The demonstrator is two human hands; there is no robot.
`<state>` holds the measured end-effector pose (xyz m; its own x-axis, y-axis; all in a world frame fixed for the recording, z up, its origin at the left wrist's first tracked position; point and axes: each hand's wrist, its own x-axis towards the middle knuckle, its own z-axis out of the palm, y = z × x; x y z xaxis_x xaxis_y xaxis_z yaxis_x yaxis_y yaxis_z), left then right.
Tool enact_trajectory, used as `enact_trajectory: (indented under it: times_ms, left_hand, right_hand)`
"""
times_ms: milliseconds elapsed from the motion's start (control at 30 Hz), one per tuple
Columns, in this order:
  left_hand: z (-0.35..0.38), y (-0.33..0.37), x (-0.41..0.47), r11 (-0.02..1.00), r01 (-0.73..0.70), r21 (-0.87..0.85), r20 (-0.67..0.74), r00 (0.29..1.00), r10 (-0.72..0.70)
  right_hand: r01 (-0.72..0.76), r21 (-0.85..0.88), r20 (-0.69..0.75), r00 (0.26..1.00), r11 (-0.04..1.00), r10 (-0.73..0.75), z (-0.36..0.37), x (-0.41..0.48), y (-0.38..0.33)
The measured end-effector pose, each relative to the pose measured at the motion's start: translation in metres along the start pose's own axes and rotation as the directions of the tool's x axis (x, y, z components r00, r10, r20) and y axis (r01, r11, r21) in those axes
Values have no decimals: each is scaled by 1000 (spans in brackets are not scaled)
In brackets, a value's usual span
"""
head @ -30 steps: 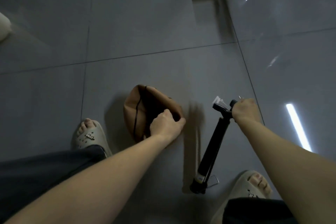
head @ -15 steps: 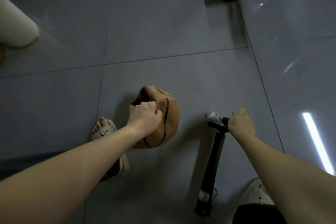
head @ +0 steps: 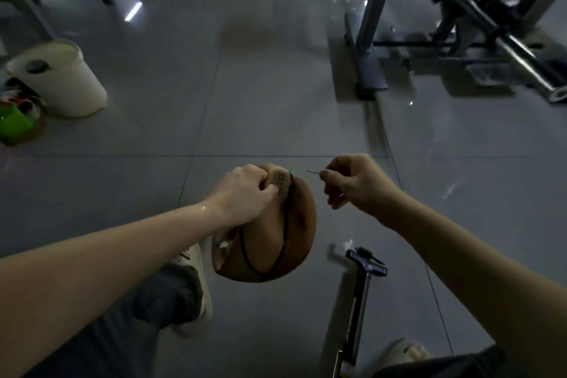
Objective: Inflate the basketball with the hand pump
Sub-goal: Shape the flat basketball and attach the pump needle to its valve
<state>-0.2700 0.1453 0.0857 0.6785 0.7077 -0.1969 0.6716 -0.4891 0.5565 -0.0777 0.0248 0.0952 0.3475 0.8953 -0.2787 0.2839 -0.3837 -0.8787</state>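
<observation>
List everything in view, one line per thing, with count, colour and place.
basketball: one, brown, deflated, centre
needle: one, silver, just right of the ball's top, not touching it
hand pump: one, black, lying on the floor, lower right
scrap: one, white, on the floor by the pump's handle
bucket: one, white, far left
container: one, green, left edge, beside the bucket
metal frame: one, grey, upper right
floor: grey tiles, glossy
slippers: two, pale, bottom left and bottom right
left hand: one, grips the basketball's top
right hand: one, pinches the needle
</observation>
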Motion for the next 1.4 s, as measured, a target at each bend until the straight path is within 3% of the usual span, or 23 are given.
enact_trajectory:
  times_ms: [100,300,900,1100,1167,1233,1300,1400]
  left_hand:
    - [-13,17,-17,996,-89,8,-76,993,90]
    - [-13,34,-33,982,-184,-32,-216,961,173]
    - [-5,32,-32,984,-178,-10,-210,962,172]
    - [-2,35,-36,982,-184,49,-221,957,190]
    - [-2,36,-36,980,-188,57,-224,955,196]
    - [-1,37,-35,976,-206,74,-238,947,218]
    - [0,38,-34,969,-218,114,-235,942,240]
    - [3,42,-35,954,-221,203,-218,940,264]
  right_hand:
    - [66,96,-54,997,993,-62,3,-36,-21]
    - [81,269,-156,987,960,-39,16,-59,-14]
    - [120,218,-275,960,969,-57,35,-55,4]
    - [143,34,-311,942,989,-126,38,-55,6]
    - [148,-109,-323,930,983,-176,38,-57,5]
    - [187,-394,-305,897,900,-319,38,-57,3]
    - [213,-625,-237,865,751,-442,38,-55,1]
    - [217,-766,-158,850,606,-503,38,-50,-4]
